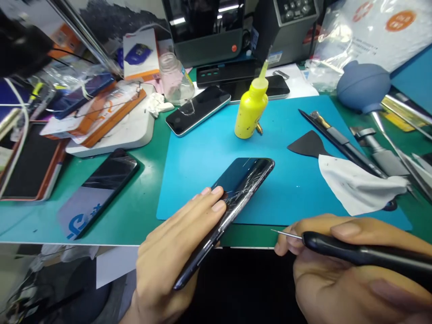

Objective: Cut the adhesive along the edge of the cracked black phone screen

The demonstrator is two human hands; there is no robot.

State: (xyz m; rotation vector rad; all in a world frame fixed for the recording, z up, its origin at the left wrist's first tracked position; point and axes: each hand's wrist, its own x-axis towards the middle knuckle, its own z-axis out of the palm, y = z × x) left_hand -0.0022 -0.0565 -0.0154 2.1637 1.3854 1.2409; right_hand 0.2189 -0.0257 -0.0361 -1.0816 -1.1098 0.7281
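My left hand is closed around a black smartphone, its fingers lying over the glass. The phone is tilted, one long edge turned up, and scratches or cracks run across its glossy surface near that edge. In my right hand is a black-handled tool with a thin, pointed metal tip. That tip points left toward the phone, apart from it. Beneath the phone's far end lies a blue mat. On the mat, beyond the phone, stands a yellow dropper bottle.
A black triangular scraper, a white cloth and a blue air blower are at the right. Another phone lies at the mat's back edge. At the left lie a dark phone and stacked boxes. The table's front edge runs below my hands.
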